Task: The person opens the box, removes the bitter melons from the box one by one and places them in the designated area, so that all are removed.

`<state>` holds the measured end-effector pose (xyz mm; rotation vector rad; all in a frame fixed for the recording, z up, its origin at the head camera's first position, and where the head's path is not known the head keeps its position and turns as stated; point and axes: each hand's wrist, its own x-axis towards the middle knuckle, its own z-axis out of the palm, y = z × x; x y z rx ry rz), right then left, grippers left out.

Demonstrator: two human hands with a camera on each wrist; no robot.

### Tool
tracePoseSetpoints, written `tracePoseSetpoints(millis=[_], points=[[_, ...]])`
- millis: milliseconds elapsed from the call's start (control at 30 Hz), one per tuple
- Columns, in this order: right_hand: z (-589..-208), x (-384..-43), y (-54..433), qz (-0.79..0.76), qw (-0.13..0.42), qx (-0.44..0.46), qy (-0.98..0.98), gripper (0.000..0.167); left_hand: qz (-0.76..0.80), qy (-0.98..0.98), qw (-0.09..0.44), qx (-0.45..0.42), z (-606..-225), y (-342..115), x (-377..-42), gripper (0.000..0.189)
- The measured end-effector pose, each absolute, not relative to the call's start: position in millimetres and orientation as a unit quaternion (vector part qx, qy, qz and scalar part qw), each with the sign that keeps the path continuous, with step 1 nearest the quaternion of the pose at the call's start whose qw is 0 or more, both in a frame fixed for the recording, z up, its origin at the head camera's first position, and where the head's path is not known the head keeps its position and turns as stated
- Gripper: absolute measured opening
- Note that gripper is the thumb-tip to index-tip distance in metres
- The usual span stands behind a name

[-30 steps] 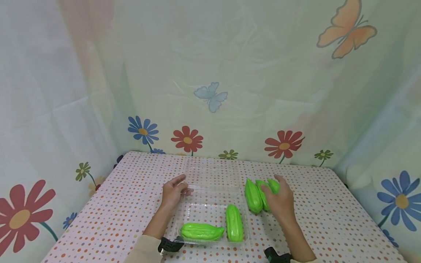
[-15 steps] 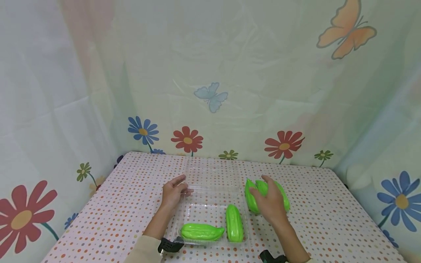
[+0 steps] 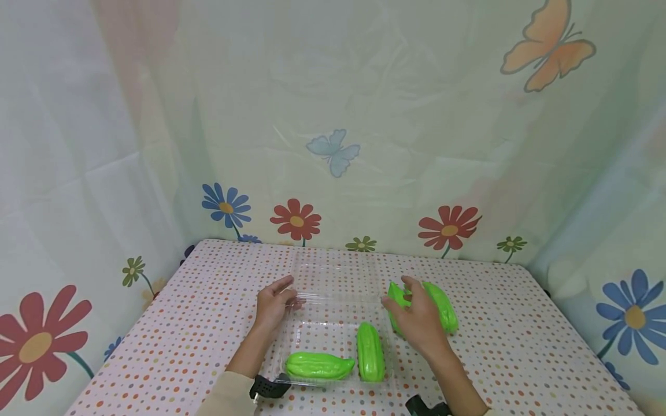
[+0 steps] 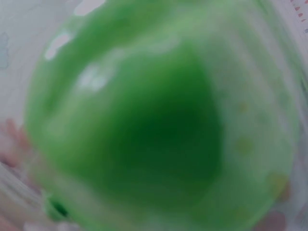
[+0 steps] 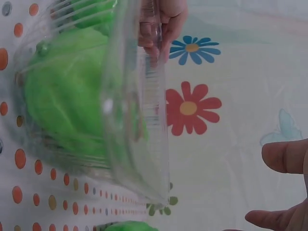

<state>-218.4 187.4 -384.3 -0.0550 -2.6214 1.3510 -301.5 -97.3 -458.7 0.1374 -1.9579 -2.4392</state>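
Note:
A clear plastic clamshell box lies with its lid folded back. My left hand pinches its left edge near the hinge; the right wrist view shows those fingers around the rim. Inside, one shiny green ribbed fruit-like piece lies crosswise at the front. Another green piece points away along the right wall. Right of the box, my right hand hovers above a green piece, thumb and fingers spread, partly hiding it. A further green piece lies beyond that hand.
The table has a dotted cloth. Behind and on both sides hangs a curtain printed with flowers and butterflies. Each wrist wears a dark band, such as the left one. The left wrist view is mostly blurred green.
My right hand has shifted left over the loose green pieces, from the right-hand ones to the one nearest the box. The left hand and the box stay where they were.

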Motion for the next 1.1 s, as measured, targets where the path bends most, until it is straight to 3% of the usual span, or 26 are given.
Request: tracePoseSetpoints(millis=[800, 1100], points=[[-374, -206, 166, 0.401, 0.053, -0.003, -0.915, 0.070, -0.783, -0.621, 0.000, 0.045, -456, -97, -301, 0.050], [-368, -203, 158, 0.371, 0.007, 0.009, -0.928, 0.066, -0.783, -0.621, 0.001, 0.045, -458, -97, -303, 0.051]])
